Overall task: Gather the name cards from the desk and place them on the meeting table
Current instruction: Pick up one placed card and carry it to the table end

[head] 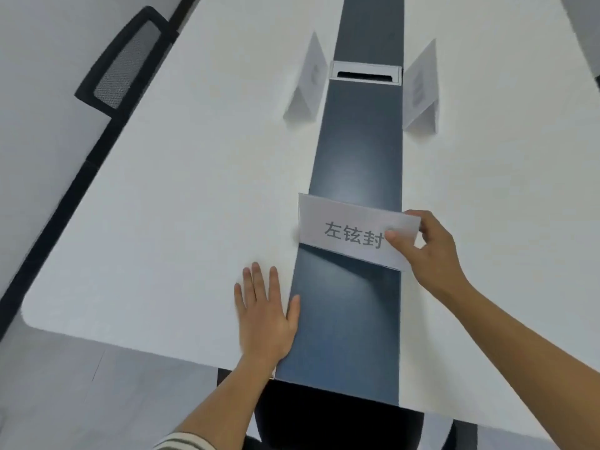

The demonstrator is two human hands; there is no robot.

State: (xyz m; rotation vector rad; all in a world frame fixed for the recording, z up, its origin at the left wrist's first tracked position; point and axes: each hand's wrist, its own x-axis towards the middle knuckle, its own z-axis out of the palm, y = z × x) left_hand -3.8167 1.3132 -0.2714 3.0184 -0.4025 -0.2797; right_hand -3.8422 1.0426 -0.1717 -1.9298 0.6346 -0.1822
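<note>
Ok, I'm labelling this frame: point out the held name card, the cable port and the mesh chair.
held name card (344, 230), head view, printed front face.
cable port (366, 73), head view, dark slot.
mesh chair (125, 61), head view, mesh backrest.

Smooth matt table, glossy card
The meeting table (162, 196) is matt white; the name card (350, 232) looks like plastic-sleeved paper.
</note>
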